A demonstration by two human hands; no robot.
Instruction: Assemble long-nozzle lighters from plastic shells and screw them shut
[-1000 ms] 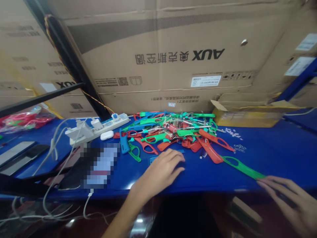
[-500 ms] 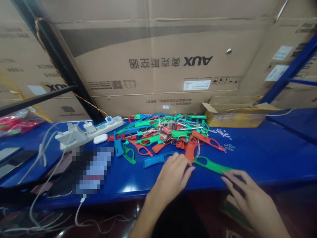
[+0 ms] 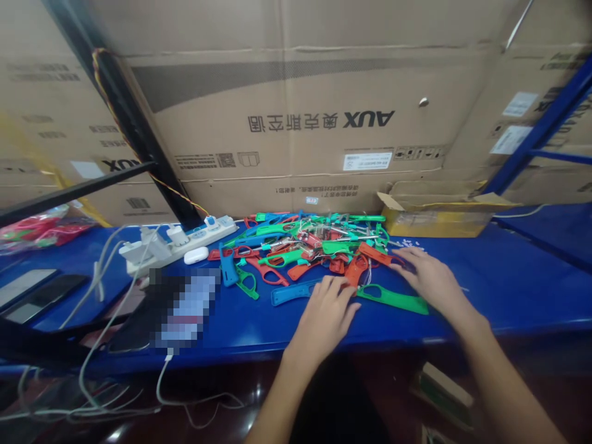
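Note:
A heap of red, green and blue plastic handle pieces (image 3: 314, 243) lies on the blue bench (image 3: 509, 283). My left hand (image 3: 326, 311) rests flat on the bench, fingers stretched out, fingertips touching a blue handle piece (image 3: 289, 293) and an orange one (image 3: 356, 271). My right hand (image 3: 428, 277) lies open with spread fingers on the right edge of the heap, over a red piece and just above a long green handle piece (image 3: 393, 299). Neither hand grips anything.
A white power strip (image 3: 180, 240) with plugs and cables, a white earbud case (image 3: 196, 254) and a blurred phone (image 3: 185, 308) lie left of the heap. Large cardboard boxes (image 3: 300, 111) wall off the back. A small open carton (image 3: 439, 216) stands at right. Dark tablets (image 3: 32, 293) lie far left.
My right hand has come up from below the bench edge onto the right side of the heap. The long green piece has been dragged left, nearer the heap. My left hand shifted slightly right.

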